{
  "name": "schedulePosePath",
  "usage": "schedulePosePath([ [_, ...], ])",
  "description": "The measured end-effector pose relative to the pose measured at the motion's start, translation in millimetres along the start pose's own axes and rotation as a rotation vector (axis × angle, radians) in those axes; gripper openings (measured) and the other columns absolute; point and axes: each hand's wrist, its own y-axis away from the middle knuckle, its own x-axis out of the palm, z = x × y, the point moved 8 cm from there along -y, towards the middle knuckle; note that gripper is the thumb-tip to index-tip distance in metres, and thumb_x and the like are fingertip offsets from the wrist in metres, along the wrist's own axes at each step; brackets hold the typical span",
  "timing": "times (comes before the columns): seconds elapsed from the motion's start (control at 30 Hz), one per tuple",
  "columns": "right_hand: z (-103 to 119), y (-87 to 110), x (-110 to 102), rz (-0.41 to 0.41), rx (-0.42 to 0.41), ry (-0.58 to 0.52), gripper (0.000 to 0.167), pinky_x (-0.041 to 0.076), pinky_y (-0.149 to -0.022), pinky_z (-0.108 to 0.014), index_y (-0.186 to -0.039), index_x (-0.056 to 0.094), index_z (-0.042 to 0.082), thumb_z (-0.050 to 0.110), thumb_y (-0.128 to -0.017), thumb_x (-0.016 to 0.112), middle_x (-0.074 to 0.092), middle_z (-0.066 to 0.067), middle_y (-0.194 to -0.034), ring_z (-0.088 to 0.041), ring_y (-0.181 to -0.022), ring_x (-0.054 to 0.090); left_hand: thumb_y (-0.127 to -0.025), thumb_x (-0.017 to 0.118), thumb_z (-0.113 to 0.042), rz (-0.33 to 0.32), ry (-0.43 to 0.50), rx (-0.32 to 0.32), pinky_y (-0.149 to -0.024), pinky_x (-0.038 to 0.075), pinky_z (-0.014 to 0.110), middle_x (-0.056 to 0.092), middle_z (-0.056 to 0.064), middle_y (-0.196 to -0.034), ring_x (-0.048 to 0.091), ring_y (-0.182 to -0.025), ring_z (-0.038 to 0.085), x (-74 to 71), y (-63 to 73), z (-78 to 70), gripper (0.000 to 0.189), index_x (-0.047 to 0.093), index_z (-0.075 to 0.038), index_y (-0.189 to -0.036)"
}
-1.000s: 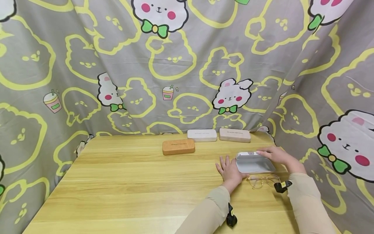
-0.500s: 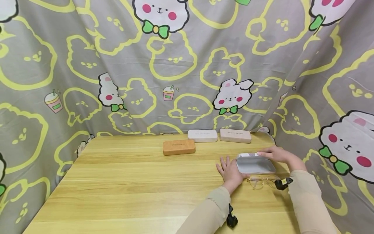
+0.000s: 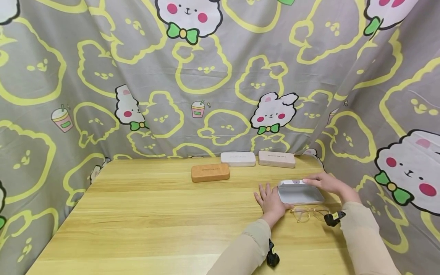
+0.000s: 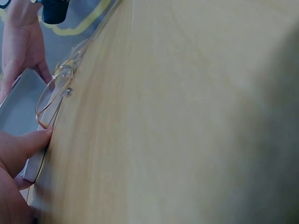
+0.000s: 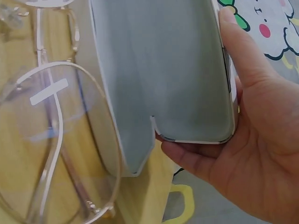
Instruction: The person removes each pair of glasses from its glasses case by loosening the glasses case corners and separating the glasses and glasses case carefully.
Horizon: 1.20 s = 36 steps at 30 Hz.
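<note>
A white glasses case [image 3: 299,194] with a grey lining lies on the table with its lid raised. My left hand [image 3: 271,201] rests at its left end, fingers spread straight and thumb [image 4: 35,141] along the front edge. The right hand [image 3: 328,182] grips the right part of the lid [image 5: 191,70], thumb on one side and fingers [image 5: 187,158] curled at its end. Just in front of the case lies a pair of gold-framed glasses [image 3: 302,215] with clear lenses, large and close in the right wrist view. The right wrist camera covers part of it in the head view.
Along the back of the wooden table [image 3: 144,214] lie three closed glasses cases: an orange one [image 3: 210,173], a white one [image 3: 238,159] and a pale pink one [image 3: 276,159]. A patterned grey curtain [image 3: 213,95] hangs behind and at both sides.
The raised lid has tipped very slightly forward along with the right hand. The left hand, the glasses and the other cases stay where they were.
</note>
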Motion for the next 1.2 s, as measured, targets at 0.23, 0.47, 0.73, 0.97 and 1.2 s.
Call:
schedulePosePath([
  [0.23, 2.9, 4.0, 0.2, -0.061, -0.051, -0.055, 0.044, 0.050, -0.094, -0.057, -0.120, 0.067, -0.005, 0.032, -0.098, 0.057, 0.065, -0.028, -0.122, -0.045, -0.114, 0.061, -0.062, 0.085, -0.055, 0.002, -0.013, -0.012, -0.121, 0.011, 0.057, 0.038, 0.001, -0.155, 0.016, -0.152, 0.029, -0.6, -1.0, 1.2, 0.082, 0.057, -0.026, -0.133],
  [0.47, 3.9, 6.3, -0.2, -0.074, -0.071, -0.052, 0.046, 0.053, -0.091, -0.051, -0.123, 0.064, -0.007, 0.030, -0.096, 0.062, 0.063, -0.029, -0.124, -0.044, -0.114, 0.061, -0.062, 0.084, -0.056, 0.006, -0.032, -0.022, -0.121, 0.012, 0.056, 0.038, 0.000, -0.156, 0.017, -0.152, 0.028, -3.4, -1.8, 0.4, 0.083, 0.057, -0.026, -0.134],
  [0.73, 2.8, 8.0, 0.6, -0.070, -0.080, -0.045, 0.048, 0.054, -0.085, -0.029, -0.124, 0.062, -0.007, 0.030, -0.094, 0.064, 0.063, -0.028, -0.125, -0.043, -0.113, 0.062, -0.063, 0.083, -0.056, 0.015, -0.027, -0.023, -0.121, 0.012, 0.056, 0.037, 0.000, -0.156, 0.017, -0.152, 0.028, -4.6, -0.3, -0.5, 0.083, 0.057, -0.024, -0.134],
  [0.97, -0.5, 9.2, 1.3, -0.076, -0.058, -0.043, 0.050, 0.052, -0.083, -0.022, -0.124, 0.063, -0.006, 0.032, -0.092, 0.066, 0.064, -0.027, -0.124, -0.040, -0.114, 0.061, -0.063, 0.083, -0.055, 0.016, -0.030, -0.020, -0.121, 0.012, 0.056, 0.038, 0.001, -0.156, 0.017, -0.152, 0.028, -2.9, 0.6, -1.3, 0.083, 0.056, -0.023, -0.135],
  [1.2, -5.3, 10.3, 1.9, -0.077, -0.019, -0.058, 0.052, 0.049, -0.086, -0.020, -0.124, 0.064, -0.004, 0.034, -0.090, 0.069, 0.065, -0.025, -0.125, -0.039, -0.118, 0.059, -0.063, 0.083, -0.055, 0.014, -0.056, -0.018, -0.121, 0.012, 0.055, 0.037, 0.001, -0.156, 0.017, -0.152, 0.029, -0.1, 0.4, -1.9, 0.085, 0.055, -0.024, -0.137],
])
